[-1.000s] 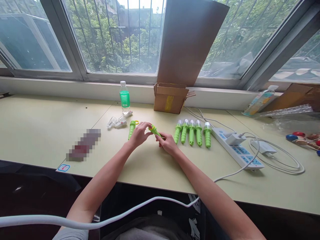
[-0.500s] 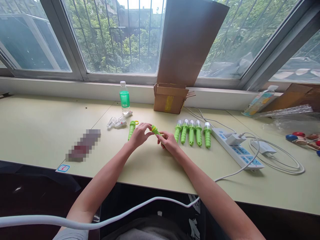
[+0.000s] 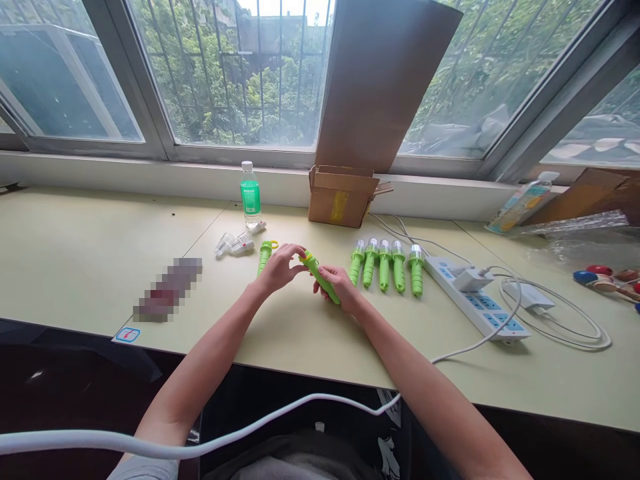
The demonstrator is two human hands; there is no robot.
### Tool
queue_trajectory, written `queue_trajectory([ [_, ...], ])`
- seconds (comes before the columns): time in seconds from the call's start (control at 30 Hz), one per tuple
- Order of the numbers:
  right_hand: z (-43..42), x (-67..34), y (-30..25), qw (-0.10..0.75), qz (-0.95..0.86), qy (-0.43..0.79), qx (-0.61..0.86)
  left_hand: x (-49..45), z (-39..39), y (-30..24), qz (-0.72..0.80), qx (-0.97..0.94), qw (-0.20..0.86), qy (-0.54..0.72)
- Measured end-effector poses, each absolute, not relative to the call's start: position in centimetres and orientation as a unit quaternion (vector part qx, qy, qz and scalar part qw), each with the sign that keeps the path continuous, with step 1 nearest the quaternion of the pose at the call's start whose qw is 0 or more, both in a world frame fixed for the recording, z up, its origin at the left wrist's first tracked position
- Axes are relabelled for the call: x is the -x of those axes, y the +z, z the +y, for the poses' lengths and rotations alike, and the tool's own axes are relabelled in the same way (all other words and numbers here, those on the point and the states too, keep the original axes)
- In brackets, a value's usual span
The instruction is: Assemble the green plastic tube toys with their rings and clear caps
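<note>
Both hands hold one green ribbed tube [image 3: 324,283] with a yellow ring at its upper end, tilted above the table. My left hand [image 3: 281,268] pinches the ringed end between thumb and fingertips. Around the lower body, my right hand [image 3: 341,285] has its fingers closed. Just behind my left hand stands or lies a similar green tube [image 3: 265,253] with a yellow loop, partly hidden. To the right, several green tubes with clear caps [image 3: 385,265] are lined up. Several loose clear plastic caps [image 3: 235,245] lie to the left.
A bottle with a green label [image 3: 251,198] and a small cardboard box [image 3: 340,198] stand at the back. On the right are a white power strip [image 3: 477,300], cables and another bottle [image 3: 523,203]. A white cable [image 3: 240,433] crosses in front of my forearms.
The held green tube now shows more of its length, its lower end visible below my right fingers. My right hand has shifted its hold slightly; my left hand stays at the ringed end.
</note>
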State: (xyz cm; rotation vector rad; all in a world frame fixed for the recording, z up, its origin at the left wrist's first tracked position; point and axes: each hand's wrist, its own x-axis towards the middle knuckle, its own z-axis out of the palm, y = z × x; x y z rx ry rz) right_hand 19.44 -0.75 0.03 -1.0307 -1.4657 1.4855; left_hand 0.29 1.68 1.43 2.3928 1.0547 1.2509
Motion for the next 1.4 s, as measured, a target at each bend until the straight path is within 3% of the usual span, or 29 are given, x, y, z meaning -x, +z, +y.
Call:
queue_trajectory([
  [0.57,-0.6,-19.2,-0.4,0.427,-0.608,0.52,0.421,-0.3,1.7,1.1,0.349,-0.828,0.135,0.418],
  [0.87,-0.6,-19.1,-0.7,0.391,-0.647,0.503,0.419,-0.4,1.9,0.6,0.385,-0.831,0.074,0.394],
  [1.4,-0.3,-19.1,-0.9,0.433,-0.629,0.472,0.441,-0.6,1.5,1.0,0.382,-0.819,0.051,0.425],
])
